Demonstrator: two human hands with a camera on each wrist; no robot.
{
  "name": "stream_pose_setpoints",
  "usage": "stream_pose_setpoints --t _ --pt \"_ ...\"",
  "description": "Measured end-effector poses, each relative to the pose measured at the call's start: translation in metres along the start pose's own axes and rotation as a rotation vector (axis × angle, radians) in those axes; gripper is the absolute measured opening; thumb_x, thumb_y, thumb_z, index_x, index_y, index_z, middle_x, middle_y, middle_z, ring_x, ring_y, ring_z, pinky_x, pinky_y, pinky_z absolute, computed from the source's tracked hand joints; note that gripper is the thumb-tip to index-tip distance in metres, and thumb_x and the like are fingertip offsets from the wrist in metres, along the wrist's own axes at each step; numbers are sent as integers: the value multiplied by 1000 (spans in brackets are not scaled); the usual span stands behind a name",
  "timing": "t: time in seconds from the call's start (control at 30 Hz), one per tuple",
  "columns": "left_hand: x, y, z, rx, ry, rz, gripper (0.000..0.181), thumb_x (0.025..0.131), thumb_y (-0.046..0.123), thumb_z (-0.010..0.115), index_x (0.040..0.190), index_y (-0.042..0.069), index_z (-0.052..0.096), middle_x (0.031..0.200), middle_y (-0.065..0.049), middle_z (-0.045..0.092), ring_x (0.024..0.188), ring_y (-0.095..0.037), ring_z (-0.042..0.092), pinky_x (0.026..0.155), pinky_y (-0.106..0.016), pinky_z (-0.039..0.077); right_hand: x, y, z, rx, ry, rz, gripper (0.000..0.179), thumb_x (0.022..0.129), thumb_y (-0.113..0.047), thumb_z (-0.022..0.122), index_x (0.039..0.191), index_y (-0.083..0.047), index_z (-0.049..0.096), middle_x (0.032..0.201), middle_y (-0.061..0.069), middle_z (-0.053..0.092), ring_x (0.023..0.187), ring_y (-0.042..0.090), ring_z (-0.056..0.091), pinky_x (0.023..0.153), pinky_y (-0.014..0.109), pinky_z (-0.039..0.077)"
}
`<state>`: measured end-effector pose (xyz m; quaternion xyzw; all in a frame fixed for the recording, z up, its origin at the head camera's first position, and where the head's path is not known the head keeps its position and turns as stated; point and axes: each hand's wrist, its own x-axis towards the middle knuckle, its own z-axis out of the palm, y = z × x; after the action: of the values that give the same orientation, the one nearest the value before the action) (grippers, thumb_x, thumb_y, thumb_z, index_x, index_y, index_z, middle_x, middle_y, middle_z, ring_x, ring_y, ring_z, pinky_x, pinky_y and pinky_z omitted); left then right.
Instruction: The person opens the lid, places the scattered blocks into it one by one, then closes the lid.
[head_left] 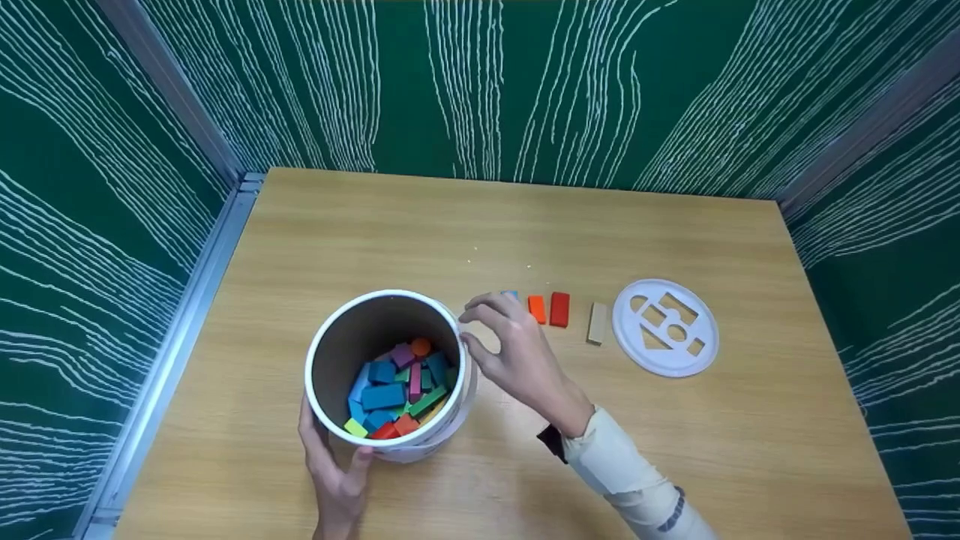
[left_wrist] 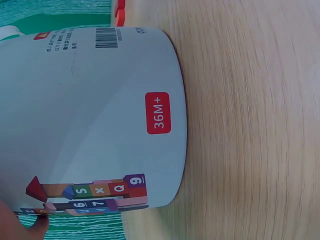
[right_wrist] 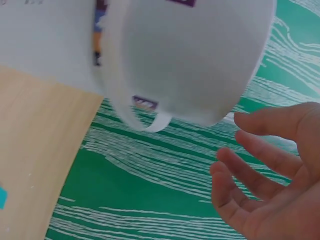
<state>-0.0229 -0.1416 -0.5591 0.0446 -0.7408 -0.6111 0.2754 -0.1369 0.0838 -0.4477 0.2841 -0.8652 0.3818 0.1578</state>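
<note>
A tall white bucket [head_left: 337, 352] with a brown inside stands tilted slightly towards me in the head view. Wooden blocks [head_left: 383, 396] in several colours lie at its bottom. My left hand [head_left: 334, 476] grips its near left side, fingers around the outer wall and thumb at the front. In the left wrist view the bucket's printed wall [left_wrist: 90, 110] fills most of the picture. Just off the rim's right side is my right hand [head_left: 517, 345], fingers loosely bent and nothing between them. The right wrist view shows its thumb close beside the bucket [right_wrist: 185, 60].
Right of the bucket lie a red block [head_left: 559, 309], an orange block [head_left: 536, 309], a beige block [head_left: 597, 323] and a blue block [head_left: 511, 294] partly behind my right hand. Beyond them rests a round white lid [head_left: 675, 363] with shaped holes. Green patterned walls [head_left: 495, 90] border the table.
</note>
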Motion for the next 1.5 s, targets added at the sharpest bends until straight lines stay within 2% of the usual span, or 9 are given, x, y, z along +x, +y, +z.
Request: stream_pose_setpoints --t 0.27,0.5,0.67,0.97,1.27,1.37,1.5 --pt "2 0 1 -10 2 4 86 80 19 69 150 10 20 152 -7 25 133 -28 27 111 -26 26 1 17 4 -51 10 55 18 77 -5 76 93 -8 69 105 5 62 98 20 55 85 32 51" --pt "2 0 2 -3 9 19 86 77 12 68 149 10 21 152 -9 26 133 -28 27 110 -24 26 3 34 8 -67 46 81 21 76 -3 74 96 -8 70 107 6 61 96 21 56 77 30 52" --pt "3 -1 3 -23 25 14 87 75 15 69 149 10 23 152 -7 27 134 -30 27 111 -27 26 2 46 12 -90 63 122 24 76 -4 75 99 -8 69 111 8 60 101 25 56 85 38 51" --pt "-1 0 2 -8 18 14 85 78 16 68 149 9 21 152 -10 26 133 -29 28 111 -24 26 -2 71 25 -90 14 247 27 78 -8 75 104 -9 68 116 10 57 103 26 54 86 39 53" --pt "-1 3 3 33 16 -38 87 78 13 68 150 15 20 153 -5 25 134 -21 27 110 -22 25 -3 98 37 -105 -46 380 34 79 -13 75 112 -11 66 124 12 52 106 31 53 90 46 50" --pt "-1 4 4 35 16 -49 87 79 15 69 150 16 19 153 -5 24 134 -19 26 111 -22 24 -3 106 41 -104 -54 400 35 79 -12 75 113 -10 66 125 13 50 106 32 52 90 47 50" --pt "-2 4 4 38 21 -48 87 78 11 68 150 14 19 152 -6 25 134 -19 26 110 -20 24 -3 116 48 -112 -41 374 33 78 -9 75 110 -7 66 122 15 51 104 32 53 88 47 51"
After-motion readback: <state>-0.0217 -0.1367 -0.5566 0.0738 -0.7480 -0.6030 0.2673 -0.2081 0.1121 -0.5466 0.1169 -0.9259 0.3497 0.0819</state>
